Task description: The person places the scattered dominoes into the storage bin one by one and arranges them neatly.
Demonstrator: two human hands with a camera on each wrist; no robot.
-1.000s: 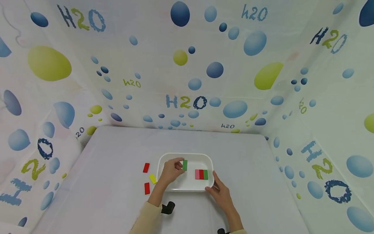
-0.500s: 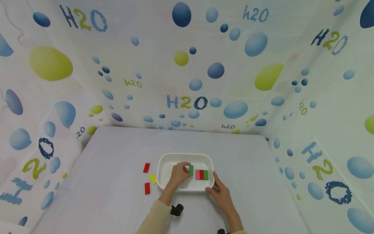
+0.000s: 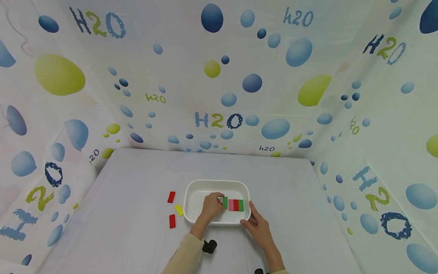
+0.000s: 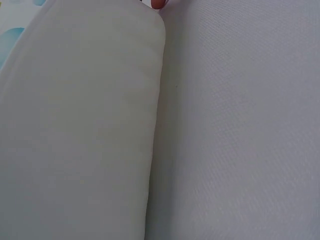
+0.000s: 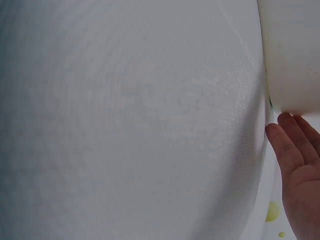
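Fingers (image 3: 219, 195) of the left hand (image 3: 210, 207) pinch a green block (image 3: 224, 202), the grip closed down to little more than the piece itself. That block is inside the white tray (image 3: 202, 184), right of the tray's middle; whether it touches the floor of the tray cannot be told. Just beside it, close enough that contact is hard to judge, a pink block (image 3: 230, 204) stands in the way on the right, the first of a tight row that goes on with a red block (image 3: 236, 205) and a second green block (image 3: 241, 205). The right hand (image 3: 256, 226) holds the tray's near right corner, thumb at the near rim and fingers along the right end; the right wrist view shows those fingers nearly straight, their tips against a pale edge. The left forearm crosses the near wall and hides part of it, with a cream sleeve (image 3: 184, 253) behind and a black device (image 3: 209, 246) at the wrist. Outside the tray, on the white tabletop (image 3: 137, 228), a yellow block (image 3: 179, 210) lies aslant near the left wall, between two more red pieces (image 3: 172, 221), one farther and one nearer. Past the tabletop rises a backdrop (image 3: 184, 68) printed with blue and lime drops.
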